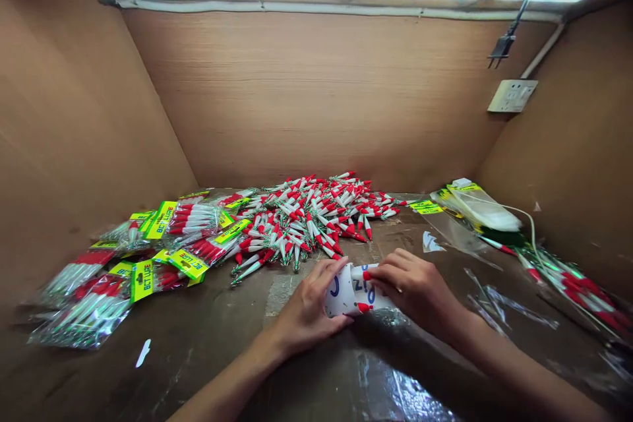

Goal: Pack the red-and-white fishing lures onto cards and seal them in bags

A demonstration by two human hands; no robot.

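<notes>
My left hand (pixel 314 303) is wrapped round a white paper cup (pixel 340 293) with blue lettering, which lies on its side with the cut-away part towards the right. My right hand (pixel 413 283) is closed at that side, its fingertips pinching a small red-and-white fishing lure (pixel 366 275) against the cup. Another red lure tip (pixel 364 307) shows at the cup's lower edge. Most of what the right fingers hold is hidden by them. Just beyond both hands spreads a large heap of red-and-white lures (pixel 316 211) with green hooks.
Packed lure bags (pixel 143 280) with yellow-green cards pile up at the left. At the right are clear plastic bags (pixel 489 211), more lures (pixel 583 283) and plastic scraps (pixel 494 306). A plug (pixel 502 46) hangs above a wall socket (pixel 513 95). Board walls enclose the table on three sides.
</notes>
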